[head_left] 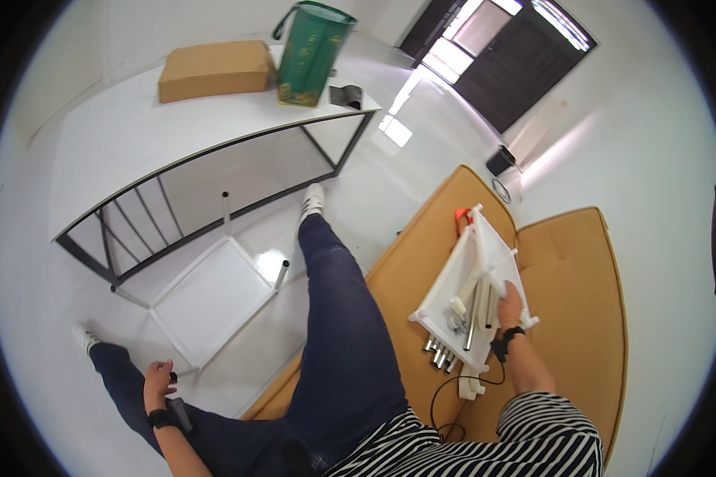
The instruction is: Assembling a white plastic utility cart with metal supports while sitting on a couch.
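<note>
A white panel (215, 294) lies on the floor between my legs, with short metal legs standing up at its corners. My left hand (159, 383), over my left thigh, has its fingers curled round the black-tipped end of the nearest metal leg (173, 378). On the sofa to my right sit white panels shaped like shallow trays (445, 296), holding metal tubes (477, 314) and small parts in a clear bag (456, 323). My right hand (511, 308) reaches over their right side, its fingers bent among the white pieces. What those fingers hold is hidden.
The tan sofa (569, 262) runs along my right, with several tube ends (440, 355) and a black cable (445, 384) beside the trays. Ahead at left stands a white table (119, 143) with a cardboard box (217, 71) and a green bag (314, 56).
</note>
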Demonstrator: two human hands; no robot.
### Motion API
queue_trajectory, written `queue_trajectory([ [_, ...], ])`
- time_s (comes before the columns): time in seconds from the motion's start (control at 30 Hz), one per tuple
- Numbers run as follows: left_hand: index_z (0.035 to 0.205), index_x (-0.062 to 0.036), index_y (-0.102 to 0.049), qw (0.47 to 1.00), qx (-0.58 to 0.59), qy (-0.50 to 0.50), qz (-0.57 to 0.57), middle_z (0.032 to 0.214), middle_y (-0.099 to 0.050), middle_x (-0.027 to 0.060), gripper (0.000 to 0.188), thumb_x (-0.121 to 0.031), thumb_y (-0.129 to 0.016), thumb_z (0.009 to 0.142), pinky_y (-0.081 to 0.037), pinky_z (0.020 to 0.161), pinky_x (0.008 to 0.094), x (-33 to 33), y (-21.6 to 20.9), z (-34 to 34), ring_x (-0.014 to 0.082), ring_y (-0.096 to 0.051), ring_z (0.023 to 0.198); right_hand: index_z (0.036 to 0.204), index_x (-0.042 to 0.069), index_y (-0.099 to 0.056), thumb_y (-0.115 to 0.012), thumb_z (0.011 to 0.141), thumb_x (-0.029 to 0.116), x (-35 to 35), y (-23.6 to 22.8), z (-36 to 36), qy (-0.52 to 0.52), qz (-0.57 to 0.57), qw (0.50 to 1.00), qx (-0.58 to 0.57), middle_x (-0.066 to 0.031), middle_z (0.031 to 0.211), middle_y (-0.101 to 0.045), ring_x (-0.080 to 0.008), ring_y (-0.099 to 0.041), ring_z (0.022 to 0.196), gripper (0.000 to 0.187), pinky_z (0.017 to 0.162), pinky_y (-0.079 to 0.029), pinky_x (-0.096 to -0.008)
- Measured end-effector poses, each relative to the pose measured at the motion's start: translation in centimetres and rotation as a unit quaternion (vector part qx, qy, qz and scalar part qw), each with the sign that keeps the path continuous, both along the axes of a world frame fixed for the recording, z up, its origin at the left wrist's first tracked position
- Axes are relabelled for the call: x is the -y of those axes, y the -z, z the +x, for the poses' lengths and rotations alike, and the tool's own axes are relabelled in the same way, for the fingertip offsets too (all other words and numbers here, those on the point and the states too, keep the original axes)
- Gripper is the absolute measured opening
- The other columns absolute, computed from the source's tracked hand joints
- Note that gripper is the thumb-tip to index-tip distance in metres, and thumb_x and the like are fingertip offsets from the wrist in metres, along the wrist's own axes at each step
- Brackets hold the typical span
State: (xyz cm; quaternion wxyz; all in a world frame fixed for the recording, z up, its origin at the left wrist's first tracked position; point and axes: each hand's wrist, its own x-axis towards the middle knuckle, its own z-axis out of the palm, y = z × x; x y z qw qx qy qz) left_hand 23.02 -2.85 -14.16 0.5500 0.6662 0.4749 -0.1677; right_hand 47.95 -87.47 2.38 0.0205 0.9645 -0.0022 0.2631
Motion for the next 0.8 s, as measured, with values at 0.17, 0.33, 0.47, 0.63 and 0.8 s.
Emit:
queue_trajectory([
  [0.17,0.106,-0.0023,-0.057,0.997,0.058,-0.024,0.052,0.094,-0.057,0.0084,0.040,-0.037,-0.059,0.085,-0.052,0.066,0.0371,0.4,-0.9,0.6,0.0194,-0.055,0.089,0.112,0.005,-0.059,-0.052,0.080,0.000,1.1,-6.7,2.9,0.092,0.087,0.992,0.009,-0.0186,0.099,-0.064,-0.0371,-0.060,0.093,0.033,0.080,-0.047,-0.0404],
  [0.33,0.103,-0.0009,-0.059,0.995,0.069,-0.046,0.057,0.085,-0.058,0.0061,0.040,-0.036,-0.062,0.084,-0.047,0.059,0.0323,0.9,-1.6,1.2,0.0158,-0.054,0.074,0.107,0.005,-0.061,-0.056,0.078,0.003,2.9,-10.9,6.8,0.177,-0.082,0.979,0.058,-0.0185,0.091,-0.064,-0.0361,-0.062,0.087,0.029,0.075,-0.048,-0.0442],
  [0.47,0.095,0.0007,-0.062,0.988,0.100,-0.079,0.086,0.075,-0.058,0.0034,0.034,-0.031,-0.063,0.084,-0.039,0.050,0.0270,0.4,-0.8,0.3,0.0115,-0.049,0.060,0.105,0.005,-0.061,-0.057,0.077,0.004,-1.4,-13.1,9.0,0.191,-0.067,0.977,0.070,-0.0187,0.093,-0.064,-0.0358,-0.062,0.087,0.028,0.074,-0.048,-0.0448],
  [0.63,0.098,-0.0042,-0.062,0.982,0.135,-0.110,0.079,0.082,-0.059,0.0005,0.028,-0.031,-0.058,0.088,-0.041,0.058,0.0269,0.0,-0.4,0.4,0.0105,-0.052,0.073,0.108,0.005,-0.061,-0.057,0.076,-0.001,-10.1,-17.0,8.4,-0.080,-0.026,0.982,0.171,-0.0173,0.093,-0.064,-0.0355,-0.061,0.086,0.032,0.077,-0.048,-0.0399],
  [0.8,0.105,-0.0065,-0.058,0.972,0.198,-0.126,0.031,0.093,-0.062,0.0036,0.028,-0.030,-0.055,0.091,-0.047,0.071,0.0306,1.0,-3.9,2.1,0.0140,-0.060,0.089,0.106,-0.002,-0.059,-0.054,0.077,-0.005,-20.4,-21.9,7.3,-0.136,0.198,0.951,0.193,-0.0136,0.095,-0.065,-0.0279,-0.063,0.086,0.029,0.080,-0.049,-0.0354],
])
